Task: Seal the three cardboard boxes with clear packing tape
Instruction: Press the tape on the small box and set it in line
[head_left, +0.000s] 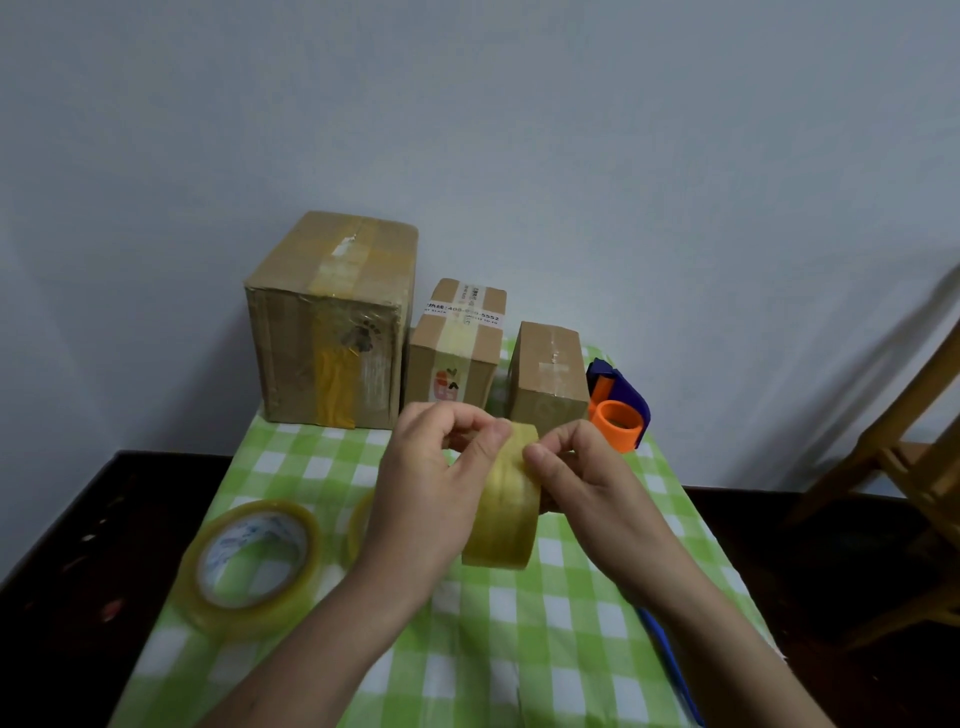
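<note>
Both hands are up over the bench's checked cloth (519, 649) with one tape roll (501, 514) held on edge between them, clear of the cloth. Beyond the hands stand the three cartons in a row. The largest box (332, 322) is ahead and to the left, the middle box (457, 353) is straight ahead just past the knuckles, and the smallest box (545, 374) is ahead and slightly right. All three carry old strips of tape along their top seams. They look like stiff cardboard that would dent at the corners, so each is best steadied by flat palms on opposite walls, and the big one is probably the heaviest. A spare roll (249, 561) lies flat to the left of the left wrist. A blue and orange dispenser (618, 410) sits just past the right hand. The held roll is likely light and rigid, with a glossy face that slips and a free end that clings, so the sides or the core give the surest hold. The left hand (431, 467) curls over the top rim, thumb across the tape face. The right hand (582, 467) pinches the same face with bent fingers, seemingly picking for the end. Both forearms angle inward.
</note>
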